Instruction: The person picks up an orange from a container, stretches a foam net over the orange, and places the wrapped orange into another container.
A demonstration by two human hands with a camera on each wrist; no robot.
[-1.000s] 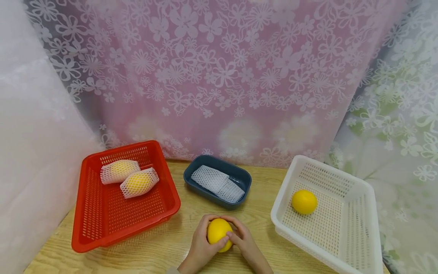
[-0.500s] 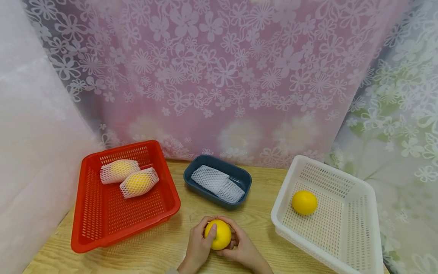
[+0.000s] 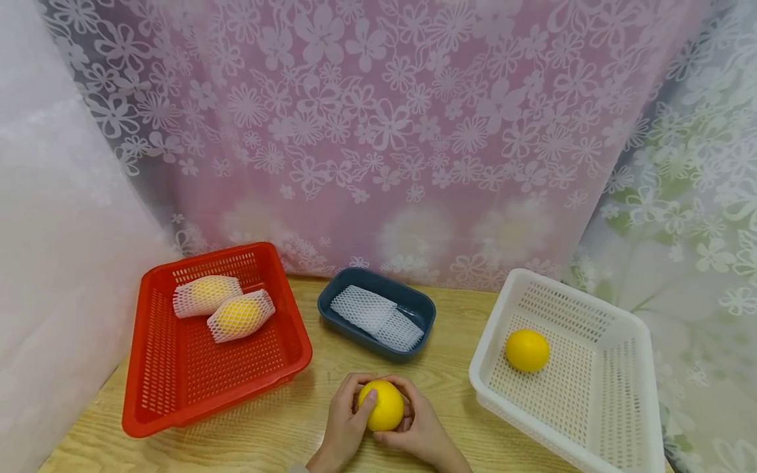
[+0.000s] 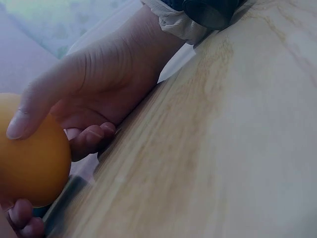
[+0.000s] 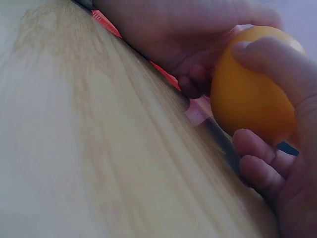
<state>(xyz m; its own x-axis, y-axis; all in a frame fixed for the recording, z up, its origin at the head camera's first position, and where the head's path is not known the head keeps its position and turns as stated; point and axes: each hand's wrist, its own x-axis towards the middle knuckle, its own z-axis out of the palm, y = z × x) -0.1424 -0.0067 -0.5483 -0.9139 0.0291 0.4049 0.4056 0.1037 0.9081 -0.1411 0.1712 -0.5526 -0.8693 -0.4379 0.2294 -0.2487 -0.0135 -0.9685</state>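
Note:
Both hands hold a smooth yellow fruit [image 3: 381, 405] between them, just over the table at the near middle; its exact kind is unclear. My left hand [image 3: 345, 414] curls round its left side, thumb across the top in the head view. From the other side my right hand [image 3: 422, 424] cups it, with fingers beneath. In the left wrist view the fruit [image 4: 34, 153] is cut off by the frame edge. The right wrist view shows the fruit [image 5: 252, 89] as egg-shaped, with the right thumb [image 5: 272, 62] pressed on it. Palm contact is partly hidden.
A red basket [image 3: 215, 399] at left contains two net-wrapped yellow fruits [image 3: 241, 316]. Behind the hands, a dark blue tray [image 3: 331, 315] holds white foam nets [image 3: 363, 309]. One bare yellow fruit [image 3: 527, 350] lies in the white basket [image 3: 520, 420] at right. A floral curtain [image 3: 378, 151] hangs behind.
The fruit has been turned in the hands. The left thumb has shifted up onto its top, and the right thumb has moved off the front and lower. The baskets and tray stay put.

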